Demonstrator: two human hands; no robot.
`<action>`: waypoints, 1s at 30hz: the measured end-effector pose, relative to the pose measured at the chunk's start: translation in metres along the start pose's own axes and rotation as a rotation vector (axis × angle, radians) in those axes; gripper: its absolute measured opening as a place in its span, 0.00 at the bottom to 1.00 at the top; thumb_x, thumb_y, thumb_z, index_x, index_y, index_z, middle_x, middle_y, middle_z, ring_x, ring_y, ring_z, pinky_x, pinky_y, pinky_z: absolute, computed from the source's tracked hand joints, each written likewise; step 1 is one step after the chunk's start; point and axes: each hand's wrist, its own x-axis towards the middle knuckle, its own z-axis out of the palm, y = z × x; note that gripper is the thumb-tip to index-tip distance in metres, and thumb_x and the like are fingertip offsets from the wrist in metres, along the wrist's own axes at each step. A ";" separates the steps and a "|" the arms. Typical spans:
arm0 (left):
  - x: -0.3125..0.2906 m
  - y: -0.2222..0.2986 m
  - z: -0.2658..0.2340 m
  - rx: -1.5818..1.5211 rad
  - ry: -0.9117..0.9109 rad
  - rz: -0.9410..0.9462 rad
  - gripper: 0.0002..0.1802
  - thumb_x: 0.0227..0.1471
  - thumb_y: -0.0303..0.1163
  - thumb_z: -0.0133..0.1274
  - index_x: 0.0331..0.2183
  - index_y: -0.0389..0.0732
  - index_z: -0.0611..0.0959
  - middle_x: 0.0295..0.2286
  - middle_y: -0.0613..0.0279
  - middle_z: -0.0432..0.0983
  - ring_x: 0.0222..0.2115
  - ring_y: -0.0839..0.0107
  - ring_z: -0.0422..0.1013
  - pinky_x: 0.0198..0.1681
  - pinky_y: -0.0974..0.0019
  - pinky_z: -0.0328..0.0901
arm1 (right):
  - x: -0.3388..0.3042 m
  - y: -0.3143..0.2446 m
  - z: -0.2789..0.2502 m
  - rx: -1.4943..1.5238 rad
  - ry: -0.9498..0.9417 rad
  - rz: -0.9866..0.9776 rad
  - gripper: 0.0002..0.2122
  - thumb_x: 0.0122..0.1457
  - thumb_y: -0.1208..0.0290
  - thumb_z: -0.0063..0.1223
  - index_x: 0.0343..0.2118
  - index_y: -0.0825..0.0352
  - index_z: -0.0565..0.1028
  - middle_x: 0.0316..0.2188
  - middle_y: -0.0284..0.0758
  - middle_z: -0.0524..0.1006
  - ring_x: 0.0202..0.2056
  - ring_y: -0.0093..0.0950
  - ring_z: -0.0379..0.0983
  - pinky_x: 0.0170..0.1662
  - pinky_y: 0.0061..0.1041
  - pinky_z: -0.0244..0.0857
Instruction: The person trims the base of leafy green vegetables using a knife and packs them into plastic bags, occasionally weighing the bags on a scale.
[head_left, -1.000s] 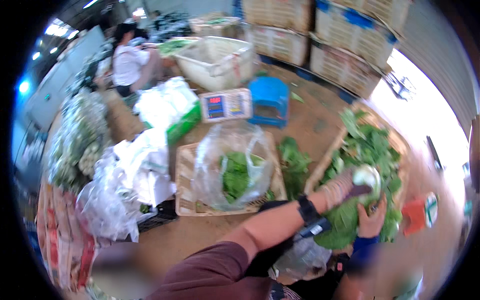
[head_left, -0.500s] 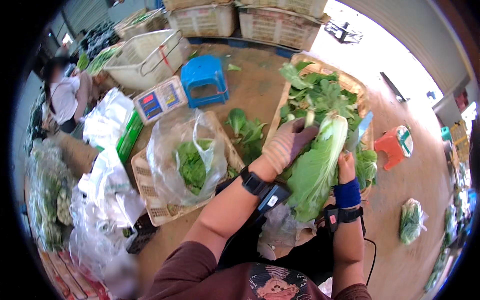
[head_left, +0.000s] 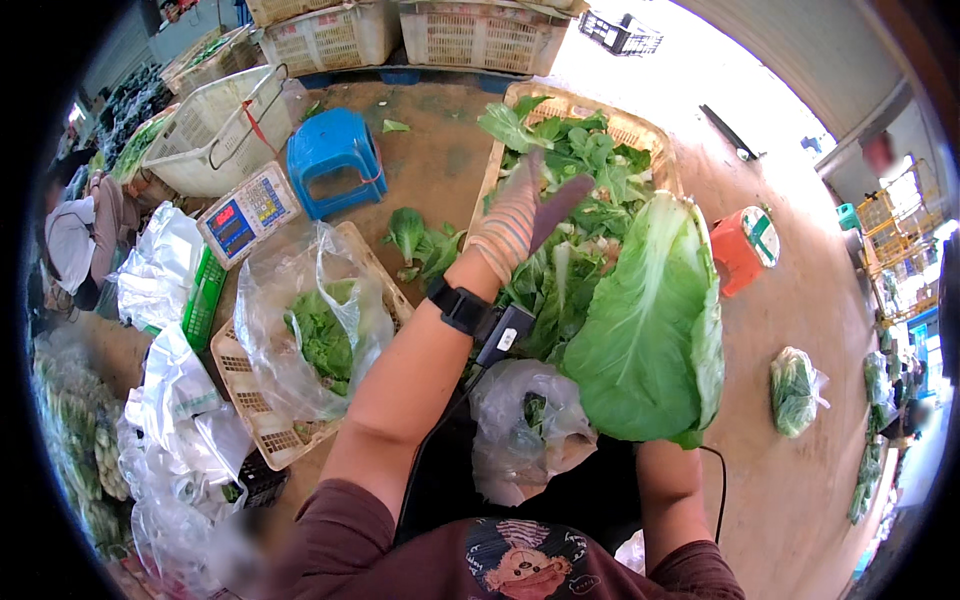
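Note:
A large head of leafy green cabbage stands up in front of my right forearm, its pale cut base upward. The leaves hide my right hand, wrist and whatever the fingers hold. My left hand, in a striped grey-purple glove, is apart from the cabbage, thumb and fingers spread. It hovers over a beige plastic crate heaped with loose green leaves. A crumpled clear plastic bag lies at my lap.
To the left, a clear bag of greens sits in a crate. Beyond are a scale, a blue stool and a white tub. An orange stool and bagged cabbage stand right. Another person sits far left.
My left hand has let go of the cabbage and spread its fingers over the crate. The cabbage has come nearer and covers my right hand; the knife blade beside it is hidden. The view shifted right.

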 end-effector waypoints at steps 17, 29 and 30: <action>-0.075 -0.041 -0.021 -1.216 -0.407 -0.312 0.24 0.50 0.38 0.46 0.48 0.37 0.67 0.42 0.56 0.70 0.40 0.69 0.68 0.45 0.66 0.64 | 0.009 -0.011 0.048 -0.849 0.112 -0.142 0.23 0.47 0.59 0.58 0.41 0.71 0.68 0.25 0.30 0.70 0.29 0.21 0.68 0.35 0.21 0.62; -0.055 -0.022 0.000 -0.803 -0.173 -0.251 0.31 0.38 0.22 0.58 0.46 0.36 0.64 0.38 0.58 0.69 0.37 0.71 0.67 0.40 0.69 0.65 | -0.005 -0.049 0.058 -1.116 -0.044 -0.384 0.19 0.41 0.61 0.62 0.31 0.68 0.68 0.25 0.35 0.68 0.27 0.29 0.65 0.34 0.26 0.60; -0.055 -0.018 0.001 -0.785 -0.194 -0.246 0.33 0.37 0.21 0.58 0.46 0.36 0.62 0.39 0.58 0.69 0.37 0.71 0.67 0.40 0.69 0.65 | -0.005 -0.048 0.050 -1.100 -0.054 -0.395 0.18 0.41 0.61 0.62 0.28 0.67 0.67 0.25 0.34 0.68 0.26 0.27 0.64 0.33 0.25 0.60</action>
